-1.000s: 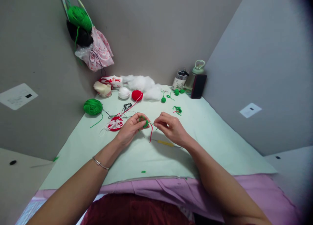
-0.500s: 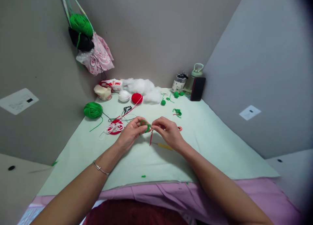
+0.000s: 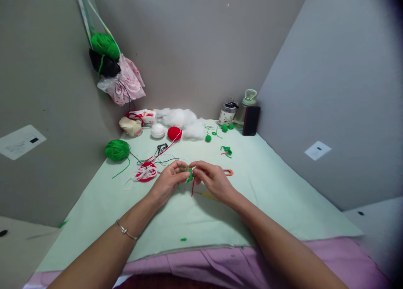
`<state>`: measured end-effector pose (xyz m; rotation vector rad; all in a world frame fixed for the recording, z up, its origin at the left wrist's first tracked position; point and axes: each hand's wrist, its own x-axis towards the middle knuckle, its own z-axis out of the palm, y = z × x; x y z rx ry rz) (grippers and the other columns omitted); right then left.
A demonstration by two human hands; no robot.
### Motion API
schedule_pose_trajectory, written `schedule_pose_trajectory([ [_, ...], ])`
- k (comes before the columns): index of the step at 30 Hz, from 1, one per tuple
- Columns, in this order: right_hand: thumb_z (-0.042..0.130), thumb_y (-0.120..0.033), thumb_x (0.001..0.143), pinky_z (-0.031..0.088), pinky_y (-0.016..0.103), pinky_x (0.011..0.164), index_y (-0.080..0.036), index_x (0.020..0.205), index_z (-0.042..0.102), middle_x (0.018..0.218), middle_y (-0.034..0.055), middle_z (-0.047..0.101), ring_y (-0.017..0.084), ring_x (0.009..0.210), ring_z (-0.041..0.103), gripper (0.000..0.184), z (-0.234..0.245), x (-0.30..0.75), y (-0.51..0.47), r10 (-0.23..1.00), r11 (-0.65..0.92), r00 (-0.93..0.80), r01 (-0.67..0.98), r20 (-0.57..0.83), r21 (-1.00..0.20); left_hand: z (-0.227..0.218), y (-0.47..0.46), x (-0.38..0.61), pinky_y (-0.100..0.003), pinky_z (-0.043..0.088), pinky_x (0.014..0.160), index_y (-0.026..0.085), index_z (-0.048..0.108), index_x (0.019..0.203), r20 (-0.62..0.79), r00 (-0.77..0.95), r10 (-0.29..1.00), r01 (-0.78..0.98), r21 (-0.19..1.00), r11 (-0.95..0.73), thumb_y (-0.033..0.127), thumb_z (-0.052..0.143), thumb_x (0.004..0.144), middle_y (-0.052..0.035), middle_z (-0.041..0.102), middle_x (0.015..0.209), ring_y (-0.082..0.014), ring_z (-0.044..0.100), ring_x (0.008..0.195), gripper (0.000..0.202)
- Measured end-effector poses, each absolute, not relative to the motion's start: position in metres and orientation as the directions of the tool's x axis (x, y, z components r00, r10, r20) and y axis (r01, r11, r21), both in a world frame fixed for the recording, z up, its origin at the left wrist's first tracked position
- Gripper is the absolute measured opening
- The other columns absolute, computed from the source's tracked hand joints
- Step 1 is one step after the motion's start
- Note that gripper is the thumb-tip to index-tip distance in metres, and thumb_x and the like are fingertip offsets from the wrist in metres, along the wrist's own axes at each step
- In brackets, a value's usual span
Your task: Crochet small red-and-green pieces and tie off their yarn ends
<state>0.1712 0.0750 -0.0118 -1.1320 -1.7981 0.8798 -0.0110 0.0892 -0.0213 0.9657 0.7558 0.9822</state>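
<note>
Between my two hands is a small green crochet piece (image 3: 189,175), partly covered by fingers. My left hand (image 3: 171,178) pinches it from the left. From the right, the closed fingertips of my right hand (image 3: 211,178) press on its edge. A short red yarn tail (image 3: 192,189) hangs below the piece. Under my right hand a yellow-handled crochet hook (image 3: 209,196) lies on the table, its handle partly hidden. Just beyond that hand are orange-handled snips (image 3: 229,172), also partly covered.
Left are a green yarn ball (image 3: 117,150) and a red-and-white yarn bundle (image 3: 146,171). Behind stand a white ball (image 3: 158,131), a red ball (image 3: 174,134), white stuffing (image 3: 181,119), a pen cup (image 3: 227,114) and a phone (image 3: 251,121). Green yarn scraps (image 3: 226,151) lie right.
My right fingers have moved in from the red tail onto the green piece, closer to my left hand. The whole view has tilted up slightly.
</note>
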Motion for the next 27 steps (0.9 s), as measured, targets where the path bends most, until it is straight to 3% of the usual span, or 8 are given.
schedule_pose_trajectory([
  [6, 0.057, -0.027, 0.095, 0.041, 0.026, 0.063, -0.022, 0.090, 0.071, 0.078, 0.0016, 0.066, 0.013, 0.066, 0.056, 0.016, -0.008, 0.170, 0.072, 0.894, 0.440, -0.316, 0.477, 0.319, -0.761, -0.028, 0.090, -0.009, -0.025, 0.043, 0.070, 0.016, 0.061, 0.094, -0.119, 0.422, 0.899, -0.264, 0.932, 0.247, 0.028, 0.090, 0.062, -0.0009, 0.067, 0.081, -0.0129, 0.061, 0.073, 0.045],
  [9, 0.063, -0.026, 0.091, 0.039, 0.027, 0.062, -0.020, 0.081, 0.072, 0.081, 0.0028, 0.063, 0.013, 0.066, 0.053, 0.015, -0.002, 0.170, 0.072, 0.896, 0.444, -0.208, 0.462, 0.393, -0.768, -0.029, 0.088, -0.007, -0.024, 0.039, 0.064, 0.017, 0.063, 0.095, -0.126, 0.442, 0.888, -0.212, 0.947, 0.240, 0.029, 0.089, 0.063, 0.0017, 0.062, 0.076, -0.0114, 0.056, 0.067, 0.043],
  [11, 0.065, -0.031, 0.090, 0.039, 0.026, 0.059, -0.020, 0.079, 0.071, 0.078, 0.0021, 0.062, 0.012, 0.063, 0.051, 0.017, 0.001, 0.171, 0.073, 0.919, 0.394, -0.142, 0.358, 0.368, -0.847, -0.030, 0.088, -0.007, -0.023, 0.037, 0.062, 0.018, 0.063, 0.095, -0.128, 0.443, 0.887, -0.192, 0.953, 0.233, 0.030, 0.089, 0.065, 0.0023, 0.060, 0.077, -0.0111, 0.054, 0.066, 0.042],
  [14, 0.064, -0.042, 0.091, 0.034, 0.024, 0.048, -0.020, 0.083, 0.066, 0.060, -0.0022, 0.058, 0.011, 0.051, 0.047, 0.024, 0.002, 0.172, 0.074, 0.963, 0.202, -0.202, 0.110, 0.177, -0.973, -0.030, 0.088, -0.007, -0.025, 0.039, 0.067, 0.019, 0.062, 0.094, -0.103, 0.469, 0.877, -0.201, 0.955, 0.220, 0.031, 0.087, 0.068, -0.0008, 0.065, 0.083, -0.0141, 0.059, 0.074, 0.038],
  [16, 0.063, -0.047, 0.091, 0.034, 0.023, 0.045, -0.020, 0.085, 0.062, 0.056, -0.0035, 0.058, 0.011, 0.046, 0.049, 0.027, 0.001, 0.170, 0.075, 0.963, 0.091, -0.252, -0.022, 0.094, -0.996, -0.030, 0.087, -0.007, -0.028, 0.042, 0.075, 0.019, 0.062, 0.095, -0.074, 0.506, 0.859, -0.219, 0.952, 0.212, 0.033, 0.086, 0.071, -0.0032, 0.068, 0.087, -0.0176, 0.064, 0.082, 0.037],
  [19, 0.066, -0.049, 0.088, 0.039, 0.023, 0.047, -0.020, 0.082, 0.059, 0.064, -0.0016, 0.064, 0.010, 0.048, 0.054, 0.031, -0.002, 0.167, 0.076, 0.971, 0.086, -0.213, -0.105, 0.107, -0.991, -0.028, 0.087, -0.006, -0.032, 0.043, 0.083, 0.019, 0.061, 0.096, -0.051, 0.546, 0.837, -0.238, 0.948, 0.213, 0.035, 0.085, 0.073, -0.0054, 0.070, 0.090, -0.0216, 0.067, 0.091, 0.036],
  [22, 0.066, -0.048, 0.088, 0.036, 0.023, 0.047, -0.019, 0.081, 0.061, 0.061, -0.0028, 0.060, 0.009, 0.047, 0.048, 0.031, -0.003, 0.165, 0.076, 0.976, 0.083, -0.194, -0.074, 0.096, -0.994, -0.027, 0.087, -0.007, -0.031, 0.043, 0.080, 0.020, 0.060, 0.096, -0.080, 0.526, 0.847, -0.238, 0.942, 0.237, 0.035, 0.086, 0.072, -0.0051, 0.071, 0.091, -0.0205, 0.067, 0.090, 0.038],
  [27, 0.073, -0.044, 0.082, 0.034, 0.024, 0.052, -0.017, 0.080, 0.067, 0.060, -0.0031, 0.055, 0.010, 0.053, 0.046, 0.028, -0.005, 0.169, 0.078, 0.960, 0.111, -0.266, 0.067, 0.090, -0.992, -0.027, 0.087, -0.009, -0.026, 0.040, 0.068, 0.020, 0.057, 0.095, -0.124, 0.487, 0.865, -0.255, 0.927, 0.277, 0.036, 0.087, 0.070, -0.0006, 0.069, 0.081, -0.0132, 0.061, 0.071, 0.042],
])
